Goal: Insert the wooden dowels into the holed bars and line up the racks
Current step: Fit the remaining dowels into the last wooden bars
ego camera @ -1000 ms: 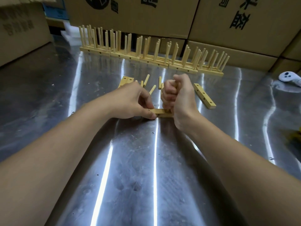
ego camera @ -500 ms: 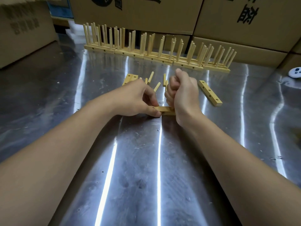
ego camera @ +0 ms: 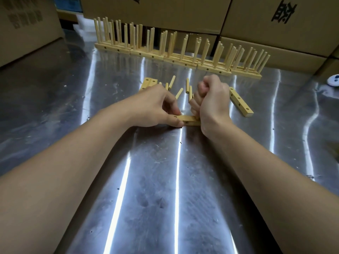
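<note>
Holed pale-wood bar lies flat on the shiny steel table, long axis left to right, directly under both hands. The left hand pinches its left end. The right hand stands fisted over its right end, apparently round an upright short wooden dowel, mostly hidden. The push looks to be straight down.

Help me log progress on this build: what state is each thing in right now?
worked bar, lying flat, visible holes empty
left hand, pinching the worked bar
right hand, fisted over the bar's right end, apparently round a hidden dowel
spare bar, lying flat, holes empty, untouched
loose dowels, lying down, not inserted
finished racks, dowels upright, lined up in a row
</note>
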Tool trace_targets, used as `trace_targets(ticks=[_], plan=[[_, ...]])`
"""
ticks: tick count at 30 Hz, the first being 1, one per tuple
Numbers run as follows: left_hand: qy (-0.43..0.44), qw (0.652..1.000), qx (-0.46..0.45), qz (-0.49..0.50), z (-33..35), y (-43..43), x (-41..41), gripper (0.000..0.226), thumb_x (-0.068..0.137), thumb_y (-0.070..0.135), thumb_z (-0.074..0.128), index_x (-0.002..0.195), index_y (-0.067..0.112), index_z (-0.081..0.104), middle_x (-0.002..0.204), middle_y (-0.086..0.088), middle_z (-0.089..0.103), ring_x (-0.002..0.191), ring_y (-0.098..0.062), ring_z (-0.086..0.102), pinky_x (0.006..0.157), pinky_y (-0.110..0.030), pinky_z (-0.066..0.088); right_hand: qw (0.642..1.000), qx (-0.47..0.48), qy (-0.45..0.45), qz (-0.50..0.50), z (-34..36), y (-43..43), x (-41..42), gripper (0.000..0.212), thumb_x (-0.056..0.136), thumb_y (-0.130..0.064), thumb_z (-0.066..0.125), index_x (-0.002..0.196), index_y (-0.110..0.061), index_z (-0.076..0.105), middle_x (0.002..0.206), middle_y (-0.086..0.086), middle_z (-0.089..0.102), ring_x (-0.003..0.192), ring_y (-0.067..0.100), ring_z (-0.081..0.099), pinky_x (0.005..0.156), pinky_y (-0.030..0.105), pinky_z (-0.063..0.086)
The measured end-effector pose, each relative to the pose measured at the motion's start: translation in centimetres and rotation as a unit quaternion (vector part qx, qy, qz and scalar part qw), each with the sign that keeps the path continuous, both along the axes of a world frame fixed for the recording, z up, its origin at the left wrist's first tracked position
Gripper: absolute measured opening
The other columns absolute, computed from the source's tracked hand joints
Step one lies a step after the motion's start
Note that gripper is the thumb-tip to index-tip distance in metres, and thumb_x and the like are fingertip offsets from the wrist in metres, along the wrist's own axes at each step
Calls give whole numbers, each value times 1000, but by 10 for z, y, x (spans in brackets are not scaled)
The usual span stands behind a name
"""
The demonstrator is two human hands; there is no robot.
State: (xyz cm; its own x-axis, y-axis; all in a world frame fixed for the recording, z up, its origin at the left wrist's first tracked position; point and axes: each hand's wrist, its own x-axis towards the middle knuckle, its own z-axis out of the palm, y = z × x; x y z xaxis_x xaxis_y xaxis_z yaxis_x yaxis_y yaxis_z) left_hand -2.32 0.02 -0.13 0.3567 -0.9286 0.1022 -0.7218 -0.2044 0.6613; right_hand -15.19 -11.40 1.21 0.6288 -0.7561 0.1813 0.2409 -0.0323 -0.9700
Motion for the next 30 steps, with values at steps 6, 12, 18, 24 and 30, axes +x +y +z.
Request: trace_targets(ticks=[6, 12, 18, 24, 30], plan=[[0, 1000, 4, 6, 1, 1, -2, 19, 79, 43, 93, 84, 28, 83, 78, 11, 77, 81, -11, 70, 74, -31, 53, 999, -34, -1, -8, -3, 6, 2, 40, 97, -6, 38, 62, -20, 24, 59, 4, 15, 53, 17, 10, 46, 24, 13], [-10, 1000, 5, 10, 4, 2, -4, 20, 77, 44, 93, 83, 28, 82, 77, 8, 77, 82, -16, 70, 77, -38, 55, 1000, -22, 19, -3, -2, 3, -1, 40, 98, -10, 38, 61, -20, 29, 60, 4, 17, 51, 16, 13, 45, 25, 16], [-39, 999, 10, 22, 7, 3, -5, 21, 76, 51, 92, 81, 34, 82, 78, 12, 76, 80, -7, 68, 80, -38, 56, 992, 13, 82, 91, 9, -10, -17, 55, 106, -47, 42, 57, -22, 41, 57, 0, 35, 52, 18, 33, 53, 32, 31], [-51, 998, 10, 22, 5, 0, -2, 22, 75, 53, 91, 81, 34, 82, 78, 15, 76, 80, 1, 65, 70, -28, 50, 990, 76, 57, 106, 24, -30, -32, 70, 105, -68, 36, 82, -10, 69, 83, 10, 73, 80, 24, 74, 86, 38, 56], [-48, 998, 13, 24, 5, -1, -3, 23, 75, 54, 91, 80, 34, 81, 77, 16, 74, 76, -1, 65, 65, -24, 43, 992, -87, 87, 32, 22, -4, -12, 52, 98, -41, 65, 54, -25, 41, 57, -2, 31, 51, 14, 29, 57, 31, 30]])
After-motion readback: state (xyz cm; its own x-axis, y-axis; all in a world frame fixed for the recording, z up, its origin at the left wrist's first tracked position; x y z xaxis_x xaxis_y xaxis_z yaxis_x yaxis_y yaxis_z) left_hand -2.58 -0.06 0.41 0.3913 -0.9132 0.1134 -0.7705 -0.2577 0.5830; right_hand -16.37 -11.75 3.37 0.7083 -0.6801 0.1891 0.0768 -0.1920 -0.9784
